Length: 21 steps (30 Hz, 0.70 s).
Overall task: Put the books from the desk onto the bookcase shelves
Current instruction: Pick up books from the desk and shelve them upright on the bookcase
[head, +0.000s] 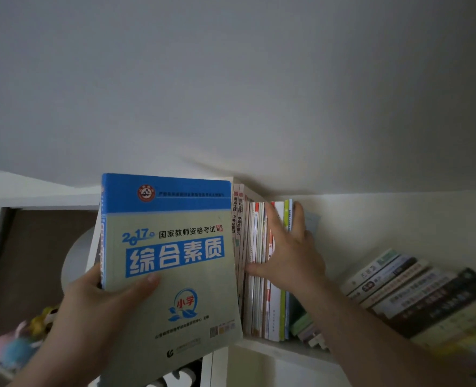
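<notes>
My left hand (97, 305) grips a thick book with a blue and grey-green cover (175, 255), thumb on the front cover, fingers round the spine. I hold it upright in front of the white bookcase's upper shelf (281, 349). A row of thin upright books (255, 275) stands on that shelf just right of the held book. My right hand (290, 247) reaches into this row, thumb pressing the spines on the left side and fingers wrapped over the right-hand books.
Further right on the same shelf, several books (415, 291) lean to the left in a slanted stack. A left compartment of the bookcase holds a pale round object (74, 255) and soft toys (19, 342). White wall and ceiling fill the view above.
</notes>
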### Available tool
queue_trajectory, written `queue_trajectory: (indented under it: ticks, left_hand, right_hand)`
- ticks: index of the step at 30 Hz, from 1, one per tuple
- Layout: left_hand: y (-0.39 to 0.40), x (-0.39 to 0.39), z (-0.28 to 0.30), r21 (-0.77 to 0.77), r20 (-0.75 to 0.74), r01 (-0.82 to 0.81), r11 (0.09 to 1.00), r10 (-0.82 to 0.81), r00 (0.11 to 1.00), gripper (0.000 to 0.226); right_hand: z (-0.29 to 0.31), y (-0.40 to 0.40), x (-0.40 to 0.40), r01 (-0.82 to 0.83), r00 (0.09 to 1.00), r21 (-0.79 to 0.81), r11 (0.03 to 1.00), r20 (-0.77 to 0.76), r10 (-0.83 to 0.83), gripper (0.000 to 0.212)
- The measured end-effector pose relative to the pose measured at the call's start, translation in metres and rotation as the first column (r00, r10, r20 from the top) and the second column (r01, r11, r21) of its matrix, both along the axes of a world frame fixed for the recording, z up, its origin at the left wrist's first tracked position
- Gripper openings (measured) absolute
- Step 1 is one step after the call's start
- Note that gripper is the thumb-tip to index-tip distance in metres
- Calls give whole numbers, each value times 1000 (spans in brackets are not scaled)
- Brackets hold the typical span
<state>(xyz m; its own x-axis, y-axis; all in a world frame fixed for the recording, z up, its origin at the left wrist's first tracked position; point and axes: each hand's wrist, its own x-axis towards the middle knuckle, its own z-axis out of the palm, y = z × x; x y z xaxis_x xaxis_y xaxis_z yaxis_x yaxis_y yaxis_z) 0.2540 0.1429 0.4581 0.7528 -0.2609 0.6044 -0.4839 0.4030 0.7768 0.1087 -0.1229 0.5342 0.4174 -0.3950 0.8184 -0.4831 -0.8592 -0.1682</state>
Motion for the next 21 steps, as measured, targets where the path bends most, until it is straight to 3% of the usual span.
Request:
queue_trajectory:
  ticks: [3, 7, 9, 11, 12, 14, 15, 18, 21]
  left_hand:
    - [-5, -3, 3, -15, -9, 7, 1000, -8, 1000, 27]
    - [-5, -14, 7, -10, 7, 58, 998, -58, 998, 25]
    - [-3, -21, 9, -9, 18, 89, 996, -89, 996, 22]
    - [-2, -28, 12, -8, 47, 127, 992, -127, 991, 23]
    - [-4, -33, 15, -6, 61, 154, 988, -153, 986, 27]
    - [-11, -42, 20, -7, 71, 238, 971, -237, 969, 43]
    - [-16, -47, 23, 4, 61, 283, 959, -283, 957, 49]
    - [-31, -58, 30, 43, 35, 383, 923, -384, 922, 55]
    - [-38, -67, 32, 65, 61, 386, 920, -390, 919, 63]
  right_hand:
    - [1, 2, 3, -39, 999, 41, 998, 11, 38, 145]
    - [19, -3, -29, -318, 940, 215, 924, -58, 337, 145]
    - [24, -2, -65, -352, 921, 212, 911, -93, 378, 134]
    - [19, 5, -101, -202, 961, 10, 979, -193, 200, 103]
    - [14, 9, -116, -105, 965, -129, 986, -252, 70, 77]
    - [-2, 17, -132, 26, 899, -303, 953, -410, -155, 24]
    - [-13, 20, -134, 61, 837, -346, 936, -493, -237, 15]
    - [-44, 21, -124, 97, 672, -512, 853, -599, -436, 26]
    - [-57, 27, -103, 62, 494, -480, 875, -747, -444, 45]
